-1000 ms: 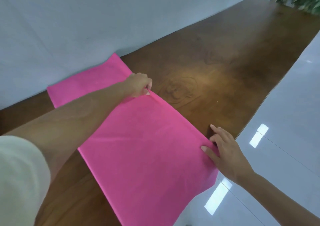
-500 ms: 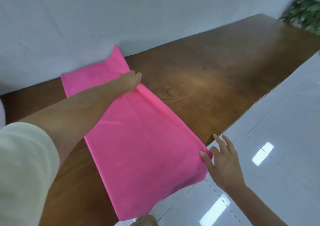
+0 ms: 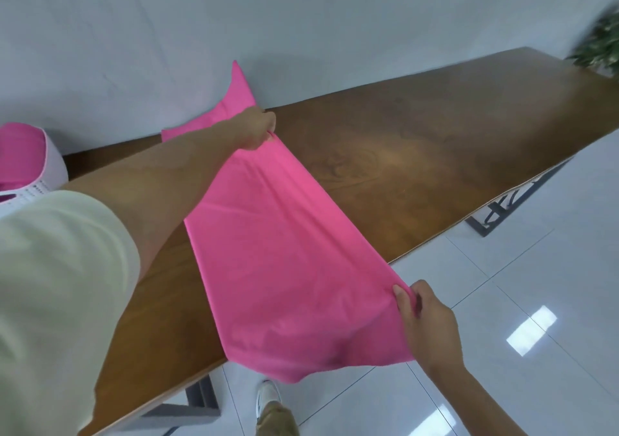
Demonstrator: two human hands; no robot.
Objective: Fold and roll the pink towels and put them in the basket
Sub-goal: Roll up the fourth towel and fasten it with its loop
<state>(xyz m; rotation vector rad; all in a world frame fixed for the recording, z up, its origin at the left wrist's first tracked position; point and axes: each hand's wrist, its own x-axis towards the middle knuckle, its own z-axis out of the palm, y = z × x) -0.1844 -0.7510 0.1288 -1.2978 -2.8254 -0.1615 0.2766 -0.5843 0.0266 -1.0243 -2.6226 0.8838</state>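
We see a pink towel (image 3: 284,251) stretched across a brown wooden table (image 3: 435,154), running from about 11 o'clock near the wall to about 5 o'clock, where its near end hangs past the table edge over the tiled floor (image 3: 536,285). The left hand (image 3: 256,131), at 12 o'clock, has its fingers closed on the towel's far part, beyond which a pointed corner of cloth stands up against the wall. The right hand (image 3: 427,325), at 4 o'clock, pinches the near corner between thumb and fingers and holds it off the table. At 9 o'clock we see a white basket (image 3: 50,167) with pink cloth inside, well apart from the stretched towel. A shoe (image 3: 268,397) shows at 6 o'clock.
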